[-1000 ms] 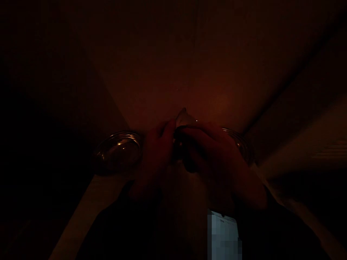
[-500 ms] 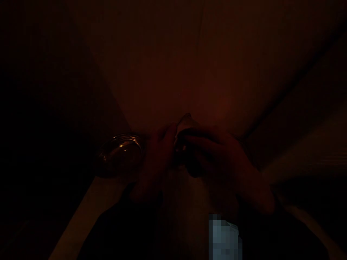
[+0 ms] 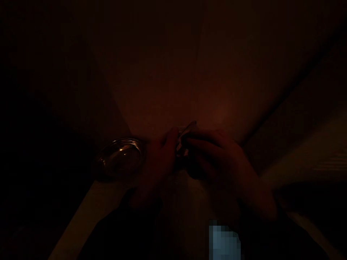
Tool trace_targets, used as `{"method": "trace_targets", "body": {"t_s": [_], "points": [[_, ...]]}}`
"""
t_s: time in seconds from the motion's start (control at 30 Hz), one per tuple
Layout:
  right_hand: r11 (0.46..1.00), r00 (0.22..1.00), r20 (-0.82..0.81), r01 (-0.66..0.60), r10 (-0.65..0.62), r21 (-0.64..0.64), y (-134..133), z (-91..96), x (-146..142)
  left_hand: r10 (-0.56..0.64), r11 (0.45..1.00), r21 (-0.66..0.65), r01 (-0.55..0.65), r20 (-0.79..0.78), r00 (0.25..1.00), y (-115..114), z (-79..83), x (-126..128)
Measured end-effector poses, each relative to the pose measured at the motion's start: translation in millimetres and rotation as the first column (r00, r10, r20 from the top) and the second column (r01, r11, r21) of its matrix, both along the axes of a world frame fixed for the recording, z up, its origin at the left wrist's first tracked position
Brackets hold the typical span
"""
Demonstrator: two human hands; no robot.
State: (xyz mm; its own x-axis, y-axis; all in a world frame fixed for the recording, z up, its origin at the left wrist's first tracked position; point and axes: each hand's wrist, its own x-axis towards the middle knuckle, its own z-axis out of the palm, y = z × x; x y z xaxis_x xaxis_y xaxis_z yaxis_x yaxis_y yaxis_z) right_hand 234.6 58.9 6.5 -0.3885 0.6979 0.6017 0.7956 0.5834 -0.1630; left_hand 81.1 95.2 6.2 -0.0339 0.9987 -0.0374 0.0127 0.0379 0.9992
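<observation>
The light is very dim and much detail is lost. My left hand (image 3: 159, 153) is curled, thumb uppermost, against a dark object whose kind I cannot make out. From the other side my right hand (image 3: 221, 150) pinches a thin crumpled sheet (image 3: 182, 143), cloth or paper, with a pointed corner sticking up between the hands. Just left of my left hand is a shiny, see-through round vessel (image 3: 123, 159) with a curved rim and bright glints. The lower fingers of my right hand are lost in shadow.
A pale flat surface (image 3: 78, 216) with a slanting edge shows at lower left. Beyond the hands stretches a reddish-brown surface (image 3: 173, 83) with a faint seam. A blurred-out bluish patch (image 3: 225, 240) lies at the bottom. Dark shadow covers both sides.
The sheet's corner has tilted to the right and looks narrower; a bit of rim now shows behind it. Both hands stay close together, sitting slightly lower in view.
</observation>
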Motion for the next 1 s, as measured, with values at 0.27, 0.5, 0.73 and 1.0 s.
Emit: {"method": "trace_targets", "body": {"t_s": [0.27,0.5,0.73,1.0], "points": [[0.986,0.973,-0.156,0.163,-0.168,-0.044,5.3,-2.1,2.8,-0.033,0.999,0.01,0.033,-0.03,0.999,-9.4,1.1,-3.5],[0.999,0.999,-0.034,0.04,-0.039,0.016,0.6,0.0,-0.7,-0.064,0.998,-0.006,0.063,-0.051,0.997,-4.9,5.0,-0.6],[0.995,0.989,-0.121,0.085,-0.09,-0.042,3.3,-0.6,-0.5,-0.072,0.997,-0.015,0.071,-0.126,0.989,-5.8,0.4,-4.3],[0.957,0.952,-0.114,0.273,-0.283,-0.097,8.1,-2.6,7.3,-0.167,0.985,0.027,0.17,-0.081,0.983,-10.6,4.2,-6.2]]}}
